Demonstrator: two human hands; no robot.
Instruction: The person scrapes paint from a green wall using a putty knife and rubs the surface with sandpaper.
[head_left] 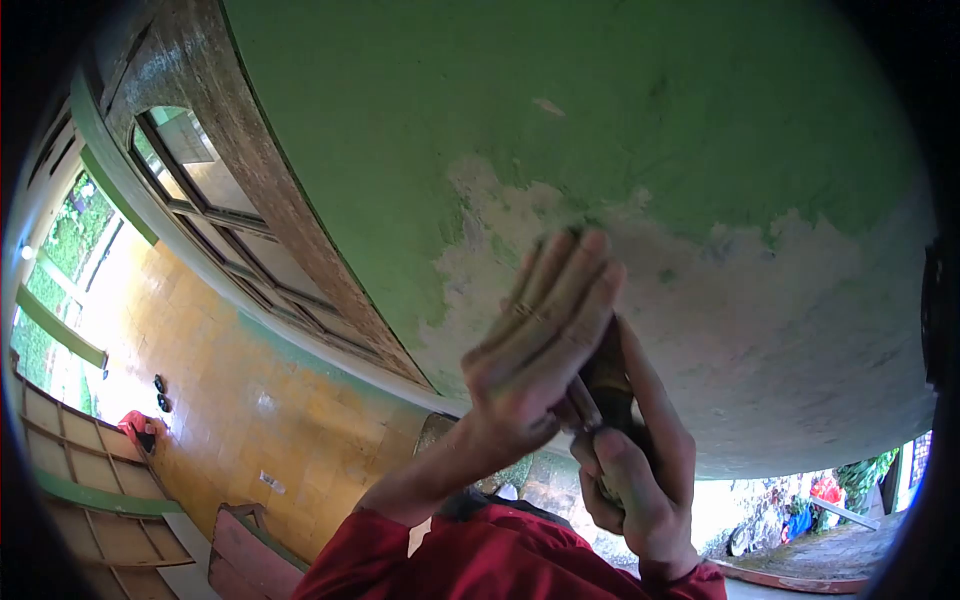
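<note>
A green wall with a large pale patch of peeled paint fills the upper part of the head view. My left hand is raised before the patch, its fingers stretched out close together, with the palm side hidden. Beside and below it, my right hand wraps round a dark tool with a metal part. The tool's upper end is hidden behind my left hand, and whether that hand touches it is hard to tell. Red sleeves cover both arms.
A wooden window frame runs along the wall's left edge. Yellow floor tiles lie at the left, with dark footwear and a red item. A pink wooden piece stands at the lower left. Plants show at the right.
</note>
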